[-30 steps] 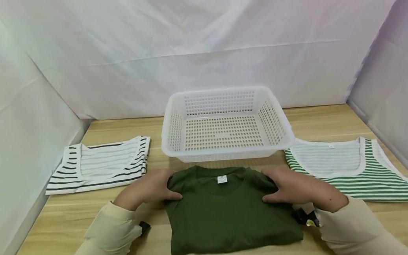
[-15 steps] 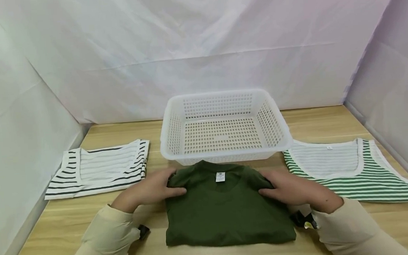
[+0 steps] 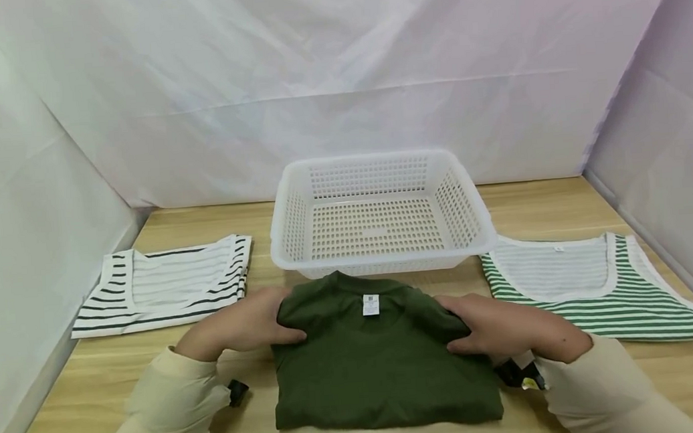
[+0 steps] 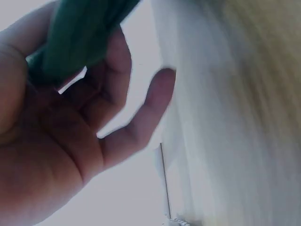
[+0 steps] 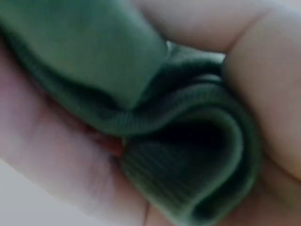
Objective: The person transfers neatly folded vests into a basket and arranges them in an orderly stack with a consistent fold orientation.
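A folded dark green T-shirt [image 3: 381, 368] lies in the middle of the head view, its collar toward the basket and a white label inside the neck. My left hand [image 3: 248, 322] pinches its left shoulder, thumb on top. In the left wrist view, green cloth [image 4: 77, 37] sits between thumb and fingers while the little finger stands away from it. My right hand [image 3: 496, 327] grips the opposite shoulder. The right wrist view shows a rolled green fold [image 5: 188, 141] between thumb and fingers. The collar edge is raised, just in front of the basket's near side.
Behind the T-shirt stands a white perforated plastic basket [image 3: 292, 247] on the wooden table [image 3: 539, 206]. To the left lies a folded black-and-white striped top [image 3: 166, 316]; a green-and-white striped top [image 3: 637, 320] lies to the right. White cloth walls enclose the table.
The T-shirt has shifted slightly left, and its collar edge has come up closer to the basket. Both hands keep their hold on the shoulders.
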Tool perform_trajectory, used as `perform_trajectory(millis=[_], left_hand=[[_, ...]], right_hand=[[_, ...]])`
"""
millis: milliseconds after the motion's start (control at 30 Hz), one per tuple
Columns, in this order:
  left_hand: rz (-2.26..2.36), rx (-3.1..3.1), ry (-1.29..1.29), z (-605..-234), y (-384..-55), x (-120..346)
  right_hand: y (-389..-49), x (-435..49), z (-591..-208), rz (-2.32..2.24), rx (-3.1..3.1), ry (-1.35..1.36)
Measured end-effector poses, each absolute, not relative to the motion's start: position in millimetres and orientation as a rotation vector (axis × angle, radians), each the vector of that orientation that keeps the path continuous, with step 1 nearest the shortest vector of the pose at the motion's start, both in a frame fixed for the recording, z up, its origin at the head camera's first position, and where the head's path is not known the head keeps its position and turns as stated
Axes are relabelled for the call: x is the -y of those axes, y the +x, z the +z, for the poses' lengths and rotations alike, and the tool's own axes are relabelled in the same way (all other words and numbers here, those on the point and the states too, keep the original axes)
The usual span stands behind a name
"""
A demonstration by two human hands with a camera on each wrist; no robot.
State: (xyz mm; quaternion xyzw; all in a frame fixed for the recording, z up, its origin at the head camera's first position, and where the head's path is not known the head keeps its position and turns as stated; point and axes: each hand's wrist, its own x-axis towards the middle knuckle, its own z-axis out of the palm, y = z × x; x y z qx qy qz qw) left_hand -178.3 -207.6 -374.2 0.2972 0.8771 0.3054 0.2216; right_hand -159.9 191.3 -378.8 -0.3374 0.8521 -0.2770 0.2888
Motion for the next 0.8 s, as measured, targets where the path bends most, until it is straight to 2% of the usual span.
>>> perform_trajectory(millis=[233, 400, 800], left_hand=[[0.913, -2.329, 0.935, -363.9, -173.4, 212.5], [1.045, -2.303, 0.904, -355.9, -170.0, 214.9], [1.362, -2.451, 0.855, -330.8, -180.2, 212.9]], right_hand=[[-145.9, -200.1, -358.8, -0.764, -2.300, -0.981], [-139.0, -204.0, -345.0, -0.873, -2.325, -0.995], [-149.4, -211.0, -310.3, -1.176, -2.541, -0.901]])
